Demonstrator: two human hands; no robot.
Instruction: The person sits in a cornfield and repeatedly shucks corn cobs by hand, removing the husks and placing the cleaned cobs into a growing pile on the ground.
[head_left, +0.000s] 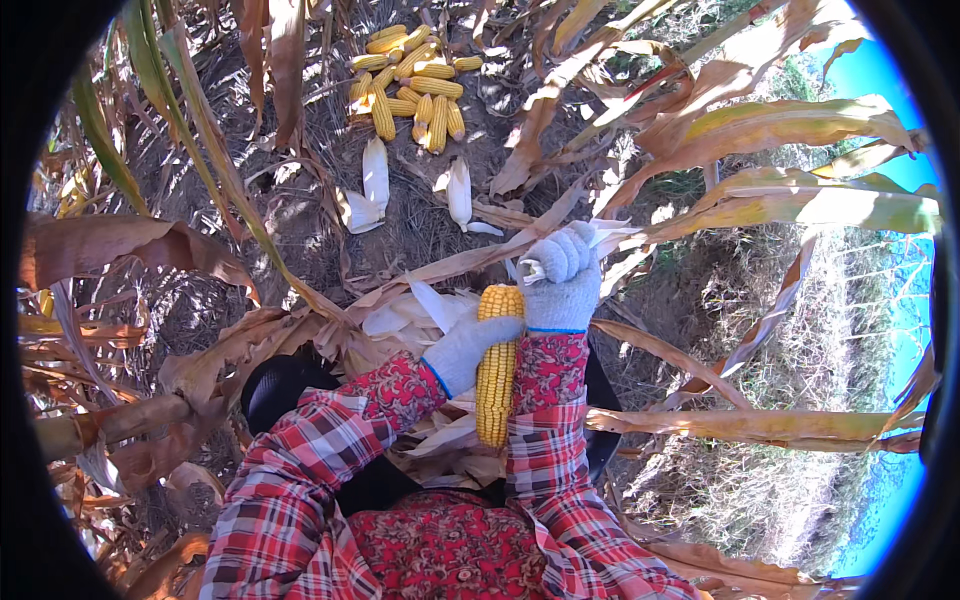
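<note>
My gloved left hand (469, 351) is wrapped around a bare yellow ear of corn (496, 397), its thumb lying across the kernels. The ear points lengthwise toward my body, above a heap of pale husks (394, 319). Just right of the ear's far end, my gloved right hand (561, 266) is closed in a fist. Pale husk (609, 231) sticks out from behind its fingers, and a small stub pokes from the near side of the fist. Both gloves are light grey with blue cuff edges.
Several husked ears (420, 82) lie piled on the soil ahead. Two ears in white husk, a left one (375, 176) and a right one (459, 193), lie nearer. Dry corn leaves (780, 202) reach in from the right, and leaning stalks (202, 142) stand at left.
</note>
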